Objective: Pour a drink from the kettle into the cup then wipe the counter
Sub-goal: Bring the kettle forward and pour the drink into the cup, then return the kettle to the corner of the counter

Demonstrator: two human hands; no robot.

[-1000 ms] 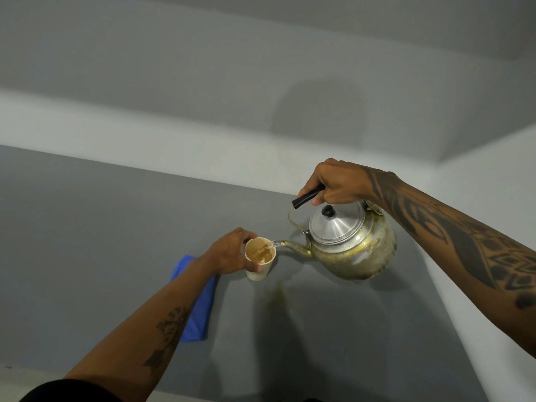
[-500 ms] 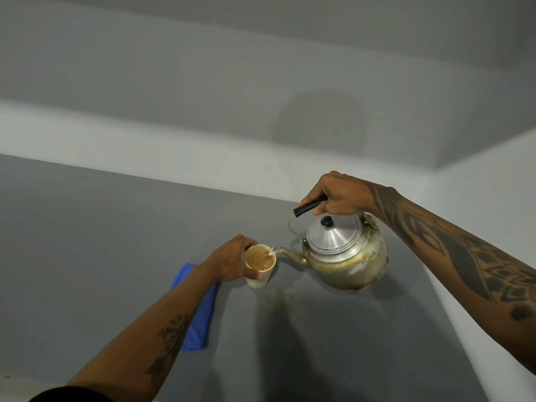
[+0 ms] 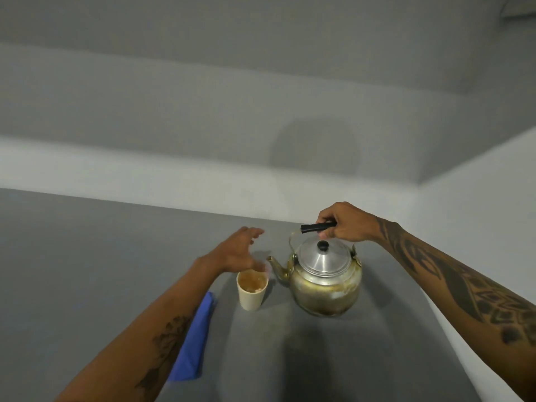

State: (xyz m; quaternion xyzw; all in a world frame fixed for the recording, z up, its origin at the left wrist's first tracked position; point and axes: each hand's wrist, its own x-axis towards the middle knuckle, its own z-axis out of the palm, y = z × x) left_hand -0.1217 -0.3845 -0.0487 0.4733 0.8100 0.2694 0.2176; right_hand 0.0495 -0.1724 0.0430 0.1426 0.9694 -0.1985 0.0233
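Note:
A tarnished metal kettle [image 3: 324,281] stands upright near the middle of the grey counter [image 3: 87,271], spout pointing left. My right hand [image 3: 346,223] grips its black handle from above. A cream cup [image 3: 251,297] with brown drink inside stands on the counter just left of the spout. My left hand [image 3: 237,250] hovers above and behind the cup, fingers spread, holding nothing. A folded blue cloth [image 3: 193,343] lies on the counter to the left of the cup, partly hidden by my left forearm.
A pale raised ledge [image 3: 145,175] runs along the back of the counter and a white wall [image 3: 478,227] closes its right side. A faint stain darkens the counter in front of the cup and kettle.
The kettle has tipped back from pouring to upright and moved right, away from the cup. My left hand has let go of the cup and lifted off it with fingers spread.

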